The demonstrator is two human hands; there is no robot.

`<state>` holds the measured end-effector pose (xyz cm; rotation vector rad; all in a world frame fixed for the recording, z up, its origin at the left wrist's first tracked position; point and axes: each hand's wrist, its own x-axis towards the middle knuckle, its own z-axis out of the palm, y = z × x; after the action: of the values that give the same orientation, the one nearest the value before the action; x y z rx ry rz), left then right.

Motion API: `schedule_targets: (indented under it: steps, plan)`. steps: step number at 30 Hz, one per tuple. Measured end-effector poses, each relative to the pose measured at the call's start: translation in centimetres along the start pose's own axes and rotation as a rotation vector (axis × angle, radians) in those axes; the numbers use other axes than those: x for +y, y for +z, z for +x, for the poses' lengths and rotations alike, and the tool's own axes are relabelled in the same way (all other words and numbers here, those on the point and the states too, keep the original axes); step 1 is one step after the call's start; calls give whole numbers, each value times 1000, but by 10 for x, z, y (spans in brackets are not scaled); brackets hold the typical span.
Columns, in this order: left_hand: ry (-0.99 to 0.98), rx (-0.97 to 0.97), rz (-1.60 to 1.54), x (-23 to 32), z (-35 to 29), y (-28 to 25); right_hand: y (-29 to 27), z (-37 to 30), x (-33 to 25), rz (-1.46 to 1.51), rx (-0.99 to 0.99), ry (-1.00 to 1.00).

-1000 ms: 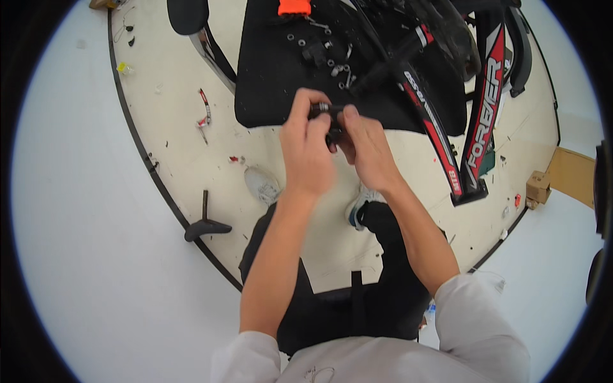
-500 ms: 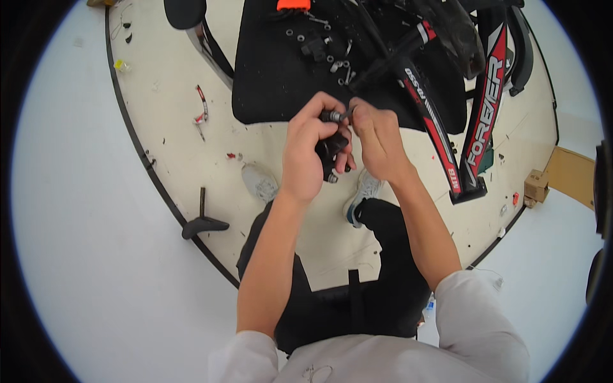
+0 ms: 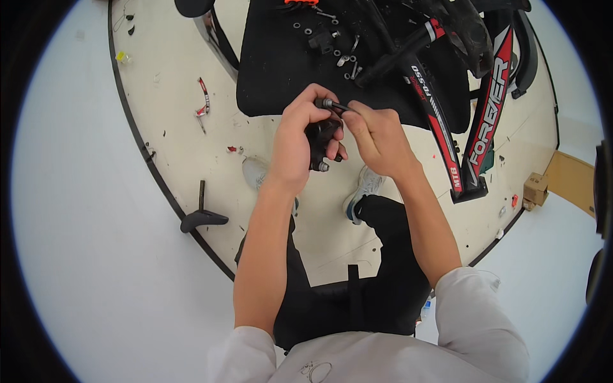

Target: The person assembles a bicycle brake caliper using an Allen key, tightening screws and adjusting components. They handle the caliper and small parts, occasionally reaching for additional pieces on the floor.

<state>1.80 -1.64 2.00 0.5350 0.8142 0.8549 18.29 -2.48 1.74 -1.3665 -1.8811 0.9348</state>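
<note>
My left hand [image 3: 295, 143] is wrapped round a black bicycle part [image 3: 317, 145] with silver bolt-like ends, one at the top and one at the bottom. The upper metal end [image 3: 327, 103] sticks out between my thumb and fingers. A thin dark rod-like tool [image 3: 340, 107], possibly a hex key, reaches from that end to my right hand [image 3: 383, 137], which pinches it between thumb and fingers. My fingers hide much of the black part and the tool's far end. Both hands are held just in front of a black chair seat [image 3: 268, 86].
Nuts, bolts and washers [image 3: 351, 67] and a black clamp-like piece [image 3: 321, 41] lie on the seat. A black and red bicycle frame [image 3: 488, 121] leans across its right side. On the floor are a bicycle saddle with its post [image 3: 203, 218], a red-and-black piece [image 3: 203, 99] and a cardboard box [image 3: 535, 189].
Both hands have shifted slightly, the left one leftward and up with the black part. More of the dark tool shows between the upper metal end and my right fingers.
</note>
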Motion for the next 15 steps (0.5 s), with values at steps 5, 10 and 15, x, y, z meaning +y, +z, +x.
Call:
schedule_targets:
  steps: [5,10,15]
  plan:
    - [-97,-90,-8,14,1,-10,2,-6,1,-16,-21,-47]
    - [-252,-112,-39,16,-11,-14,-4,-8,-7,-39,-111,48]
    - [-314,-168,110,18,2,-16,-7,-16,4,-167,-96,-66]
